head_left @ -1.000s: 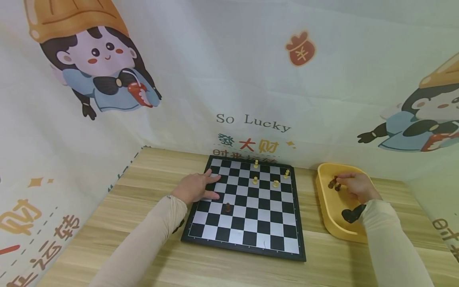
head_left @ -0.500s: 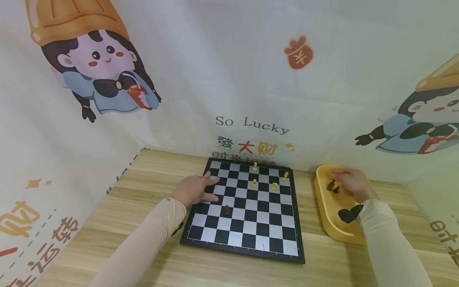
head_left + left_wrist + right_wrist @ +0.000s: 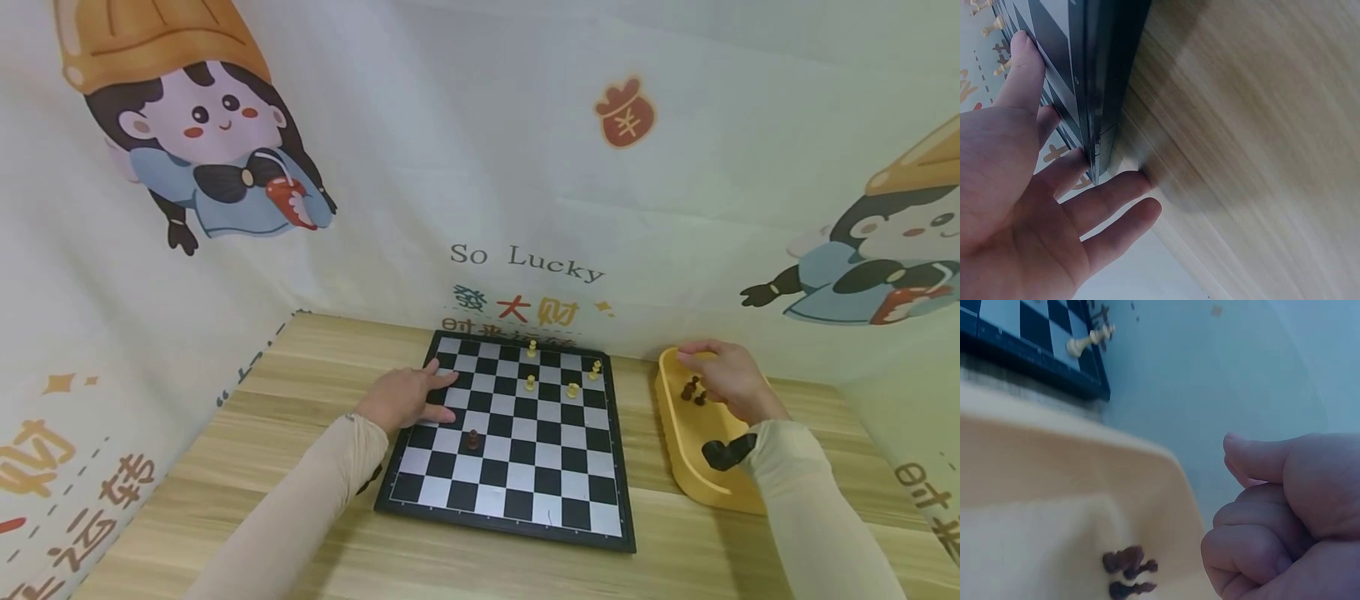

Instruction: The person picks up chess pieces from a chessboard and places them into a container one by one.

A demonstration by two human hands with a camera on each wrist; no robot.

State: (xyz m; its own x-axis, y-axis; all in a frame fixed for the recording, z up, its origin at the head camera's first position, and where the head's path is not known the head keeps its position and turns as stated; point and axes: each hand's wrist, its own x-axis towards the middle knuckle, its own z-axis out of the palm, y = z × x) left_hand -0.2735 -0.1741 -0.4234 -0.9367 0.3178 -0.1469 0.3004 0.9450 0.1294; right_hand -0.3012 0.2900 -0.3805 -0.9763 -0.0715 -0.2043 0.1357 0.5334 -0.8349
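My left hand (image 3: 400, 397) lies at the left edge of the chessboard (image 3: 512, 522). Its thumb and index finger reach onto the squares, and other fingers extend past the rim in the left wrist view. One dark brown chess piece (image 3: 472, 440) stands on the board near that hand. Above the yellow tray (image 3: 666, 408), my right hand (image 3: 726, 379) has its fingers curled and its thumb against the index finger. No object shows in its grasp in the right wrist view (image 3: 1279, 515). A few dark brown chess pieces (image 3: 1125, 559) lie in the tray, apart from this hand.
Several pale yellow chess pieces (image 3: 530, 382) stand on the far part of the board. A wooden table (image 3: 285, 450) bears board and tray. A printed cloth (image 3: 405, 167) hangs behind them. A black wrist strap part (image 3: 727, 452) hangs over the tray.
My right hand has moved up and away from the dark pieces in the tray, which stay there. My left hand has kept its place. The head view has shifted slightly.
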